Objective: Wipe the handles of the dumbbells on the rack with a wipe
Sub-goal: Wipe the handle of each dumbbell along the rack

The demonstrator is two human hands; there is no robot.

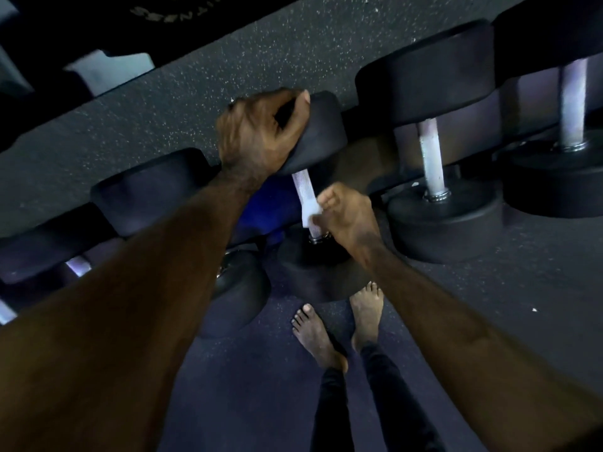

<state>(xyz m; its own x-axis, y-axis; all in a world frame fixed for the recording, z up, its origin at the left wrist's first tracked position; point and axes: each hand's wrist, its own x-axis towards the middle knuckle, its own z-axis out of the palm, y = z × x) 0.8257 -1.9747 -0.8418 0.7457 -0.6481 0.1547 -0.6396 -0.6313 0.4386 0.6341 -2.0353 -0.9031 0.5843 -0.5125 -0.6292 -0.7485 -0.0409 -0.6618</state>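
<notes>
A left hand grips the upper head of a dumbbell on the rack while the right hand pinches a white wipe against its handle; neighbouring dumbbells stand near on either side, bare feet below.

- Pale curved lettering on a dark round plate at the top edge of the head view, seen upside down and cut off by the frame: the letters "ITNESS" can be made out; whatever precedes them is out of view.
- Dumbbell heads, handles and rack: no number, weight marking or brand can be read; the surfaces are dark and blurred.
- Floor: pale speckles only, no lettering.
</notes>
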